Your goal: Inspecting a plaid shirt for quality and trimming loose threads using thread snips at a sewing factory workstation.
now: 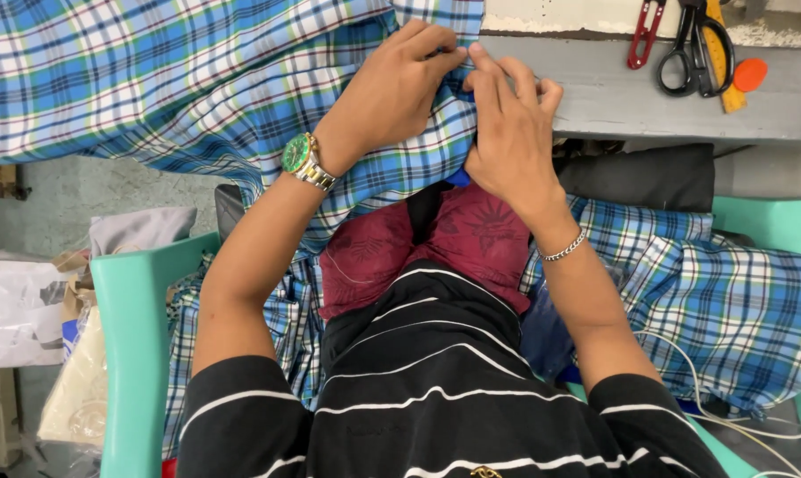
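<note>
A blue, white and green plaid cloth (197,80) spreads over the grey table and hangs down onto my lap. My left hand (392,88), with a green-faced watch on its wrist, pinches the cloth's edge near the table's front. My right hand (507,124), with a silver chain bracelet on its wrist, grips the same edge right beside it, fingertips touching the left hand's. Both hands are closed on the fabric.
On the grey table (613,97) lie black scissors (693,49), red thread snips (644,34), a yellow ruler (728,71) and an orange disc (750,74). More plaid cloth (710,301) lies at my right. I sit in a teal plastic chair (130,345). Bags (29,310) stand at the left.
</note>
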